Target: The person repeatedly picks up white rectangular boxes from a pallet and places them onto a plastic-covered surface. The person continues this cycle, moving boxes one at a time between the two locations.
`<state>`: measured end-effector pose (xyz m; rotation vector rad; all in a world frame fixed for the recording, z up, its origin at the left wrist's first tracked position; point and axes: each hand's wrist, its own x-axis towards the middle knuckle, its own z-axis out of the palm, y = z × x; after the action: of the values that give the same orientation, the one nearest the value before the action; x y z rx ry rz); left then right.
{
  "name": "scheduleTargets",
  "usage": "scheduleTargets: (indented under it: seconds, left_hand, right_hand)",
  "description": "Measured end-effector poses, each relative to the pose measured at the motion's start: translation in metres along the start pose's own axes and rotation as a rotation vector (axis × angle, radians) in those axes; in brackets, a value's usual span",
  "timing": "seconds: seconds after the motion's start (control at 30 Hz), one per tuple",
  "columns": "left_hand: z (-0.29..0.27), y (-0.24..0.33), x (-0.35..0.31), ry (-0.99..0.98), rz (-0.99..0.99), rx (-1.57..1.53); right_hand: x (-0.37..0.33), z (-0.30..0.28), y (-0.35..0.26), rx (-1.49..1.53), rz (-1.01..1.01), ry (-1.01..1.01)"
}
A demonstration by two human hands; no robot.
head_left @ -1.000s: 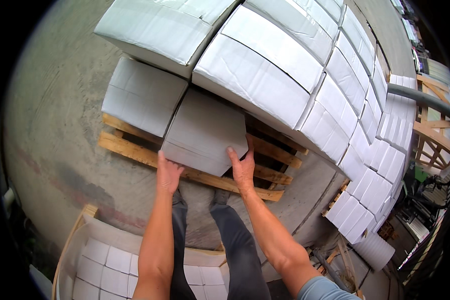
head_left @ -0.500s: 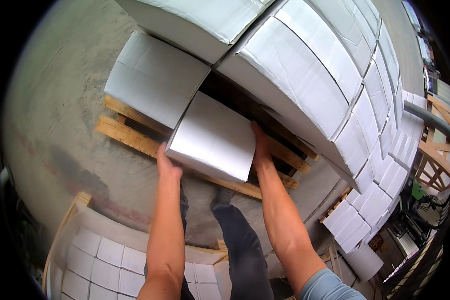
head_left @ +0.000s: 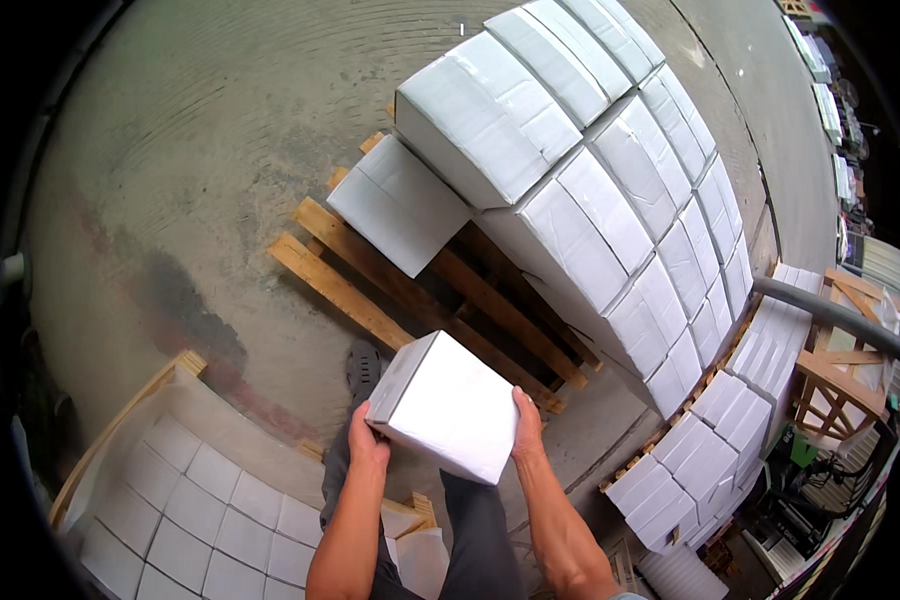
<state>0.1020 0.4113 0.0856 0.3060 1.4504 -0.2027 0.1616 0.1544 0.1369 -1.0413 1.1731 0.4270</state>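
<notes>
A white cardboard box (head_left: 455, 405) is held up in front of my body, between my two hands. My left hand (head_left: 367, 440) grips its left side near the lower corner. On the opposite side, my right hand (head_left: 527, 424) presses with the fingers along the edge. Just beyond the held box lies a wooden pallet (head_left: 345, 300) with bare slats at its near end. One white box (head_left: 400, 205) sits low on that pallet, beside a tall stack of white boxes (head_left: 570, 245).
At the lower left stands a wood-edged crate (head_left: 120, 435) lined with pale sheeting and filled with small white boxes (head_left: 215, 520). More stacked white boxes (head_left: 660, 500) rest on a pallet at the right. A grey pole (head_left: 830, 318) and a wooden frame (head_left: 840, 375) stand beyond.
Both hands have lifted the box off the pallet and drawn it toward my body, uncovering slats. The view has shifted back, showing more of the stack and floor.
</notes>
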Motion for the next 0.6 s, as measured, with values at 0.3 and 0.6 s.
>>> scheduleTargets:
  seconds: [0.3, 0.6]
  left_hand:
    - [-0.108, 0.015, -0.225, 0.199, 0.053, -0.281]
    - [-0.189, 0.002, -0.367, 0.193, 0.090, -0.720]
  right_hand:
    - [-0.204, 0.026, -0.014, -0.311, 0.043, -0.223]
    - [-0.348, 0.100, -0.024, -0.707, -0.037, -0.759]
